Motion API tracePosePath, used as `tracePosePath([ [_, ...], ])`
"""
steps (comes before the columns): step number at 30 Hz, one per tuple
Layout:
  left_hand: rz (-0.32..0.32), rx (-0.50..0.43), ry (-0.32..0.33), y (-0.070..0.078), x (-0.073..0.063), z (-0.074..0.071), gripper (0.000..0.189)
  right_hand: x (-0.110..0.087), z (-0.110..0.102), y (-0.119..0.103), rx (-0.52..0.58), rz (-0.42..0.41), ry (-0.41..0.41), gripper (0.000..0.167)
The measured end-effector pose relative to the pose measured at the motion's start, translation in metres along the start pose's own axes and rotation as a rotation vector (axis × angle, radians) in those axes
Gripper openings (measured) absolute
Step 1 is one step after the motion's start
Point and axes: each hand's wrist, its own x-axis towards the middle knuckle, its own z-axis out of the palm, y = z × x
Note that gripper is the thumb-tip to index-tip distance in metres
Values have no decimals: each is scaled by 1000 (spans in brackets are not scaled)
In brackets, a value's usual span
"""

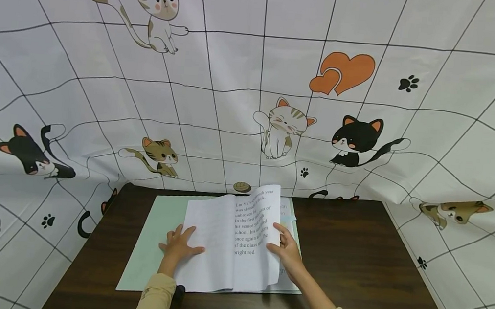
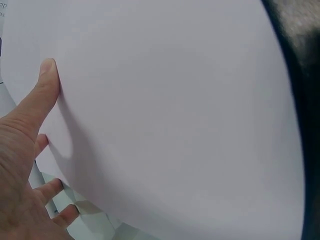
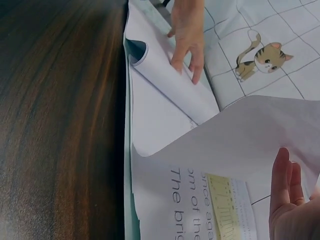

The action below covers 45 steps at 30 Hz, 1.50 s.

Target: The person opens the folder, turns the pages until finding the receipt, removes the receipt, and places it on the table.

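An open booklet (image 1: 211,239) with white pages lies on a pale green folder (image 1: 146,253) on the dark table. Its left page is blank; large black print covers the right page (image 1: 251,233), which is lifted and curls up along its outer edge. My left hand (image 1: 179,246) rests on the blank page with its fingers spread; in the left wrist view the thumb (image 2: 47,75) lies on the paper. At the outer edge of the lifted page, my right hand (image 1: 287,251) holds the paper between its fingers. Beneath it, another printed sheet with a yellow patch (image 3: 222,205) shows.
Brown wood table (image 1: 353,262) extends to the right of the folder. A white cloth (image 1: 232,74) with grid lines and cartoon cats hangs behind and around the table. Dark bands sit at both wrists, near the front edge.
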Motion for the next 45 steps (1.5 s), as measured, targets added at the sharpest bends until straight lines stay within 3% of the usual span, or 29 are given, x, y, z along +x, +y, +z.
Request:
tracePosePath([
  [18,25,5,0,-3,3,0,81,0,14,-5,-11,-10,-23,68],
  [45,16,-9,-13,5,-7,-4,79,0,35,-18,110,16,-113,79],
])
